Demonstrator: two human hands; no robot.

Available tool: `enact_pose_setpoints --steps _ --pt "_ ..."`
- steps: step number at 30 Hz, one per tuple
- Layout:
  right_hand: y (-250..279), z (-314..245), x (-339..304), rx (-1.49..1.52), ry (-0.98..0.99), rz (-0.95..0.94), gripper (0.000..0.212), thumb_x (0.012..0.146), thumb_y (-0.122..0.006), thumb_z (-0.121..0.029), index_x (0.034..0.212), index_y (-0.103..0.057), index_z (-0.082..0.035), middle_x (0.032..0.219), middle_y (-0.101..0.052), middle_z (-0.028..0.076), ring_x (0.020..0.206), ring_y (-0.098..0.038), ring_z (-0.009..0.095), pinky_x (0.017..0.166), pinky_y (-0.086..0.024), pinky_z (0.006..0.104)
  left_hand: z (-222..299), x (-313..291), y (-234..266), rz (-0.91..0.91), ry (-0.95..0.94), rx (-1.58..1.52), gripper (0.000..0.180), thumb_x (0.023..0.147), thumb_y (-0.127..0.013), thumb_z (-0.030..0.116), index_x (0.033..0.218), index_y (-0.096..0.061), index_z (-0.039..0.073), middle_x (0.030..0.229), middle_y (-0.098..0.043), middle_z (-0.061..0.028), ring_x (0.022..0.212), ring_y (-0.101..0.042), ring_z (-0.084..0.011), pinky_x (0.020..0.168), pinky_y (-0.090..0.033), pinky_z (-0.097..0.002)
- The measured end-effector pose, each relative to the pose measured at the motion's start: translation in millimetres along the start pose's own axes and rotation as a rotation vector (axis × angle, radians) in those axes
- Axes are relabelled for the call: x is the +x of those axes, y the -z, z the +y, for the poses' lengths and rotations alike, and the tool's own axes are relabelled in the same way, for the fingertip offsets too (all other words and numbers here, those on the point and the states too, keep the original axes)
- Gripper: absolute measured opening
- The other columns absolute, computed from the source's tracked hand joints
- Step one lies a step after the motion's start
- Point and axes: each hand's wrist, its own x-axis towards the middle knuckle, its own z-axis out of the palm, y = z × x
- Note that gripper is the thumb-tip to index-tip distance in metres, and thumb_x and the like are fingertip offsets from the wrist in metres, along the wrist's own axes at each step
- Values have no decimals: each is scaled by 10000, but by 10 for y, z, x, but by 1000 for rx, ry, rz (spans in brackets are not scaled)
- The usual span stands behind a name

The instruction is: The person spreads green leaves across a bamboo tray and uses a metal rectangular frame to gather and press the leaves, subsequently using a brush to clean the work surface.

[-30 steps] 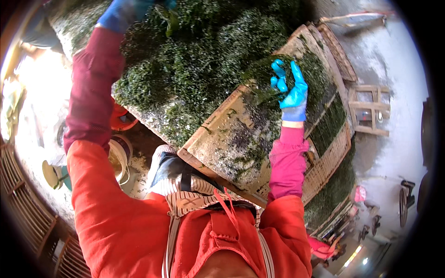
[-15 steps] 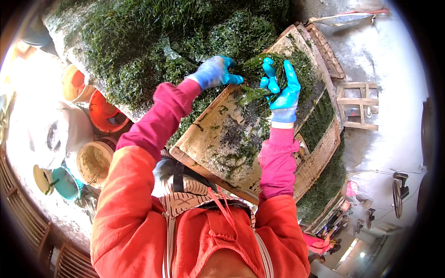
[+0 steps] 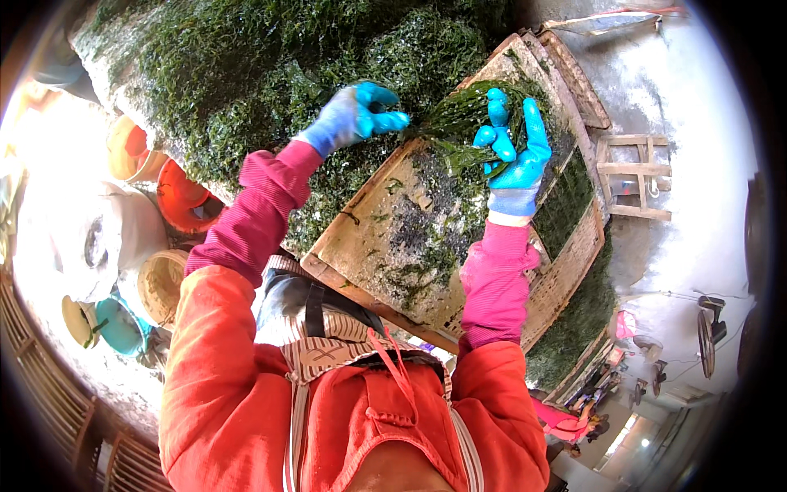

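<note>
Both hands wear blue coated gloves. My right hand (image 3: 516, 156) cradles a bunch of long green seaweed (image 3: 469, 107) above a worn wooden board (image 3: 352, 234). Its forefinger stands up while other fingers curl over the strands. To the left, my left hand (image 3: 361, 119) is over the edge of a large heap of wet seaweed (image 3: 254, 107), its thumb and fingers apart. The bunch tapers toward its fingertips; I see nothing clearly gripped there. Dark wet bits and loose green scraps cover parts of the board.
An orange-red bucket (image 3: 187, 197), a beige bucket (image 3: 162, 283) and a teal bucket (image 3: 123, 326) stand at left near a white sack (image 3: 106, 234). A wooden frame (image 3: 635, 176) sits at right. Past the board's right edge lies more seaweed (image 3: 570, 320). A person in pink (image 3: 566, 422) is far off, lower right.
My left hand has moved left and up, away from the bunch. My right hand has shifted slightly right with the seaweed, whose strands now spread out longer between the hands.
</note>
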Motion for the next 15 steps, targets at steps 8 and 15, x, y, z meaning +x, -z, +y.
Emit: enact_pose_setpoints --steps 8,15 --pt "-211 -13 -91 80 -25 -122 420 1038 -506 -345 1197 -667 8 1098 -739 170 460 -426 127 643 -521 357 66 48 -548 110 -110 982 304 917 -680 429 1071 -772 183 1047 -737 -55 997 -701 -282 889 -558 -402" --pt "179 124 75 208 -85 -30 349 1017 -552 -273 1160 -666 24 1131 -715 235 491 -483 158 671 -558 393 272 -151 209 -51 406 1272 234 952 -626 354 1028 -758 178 1001 -737 -87 932 -727 -285 796 -586 -404"
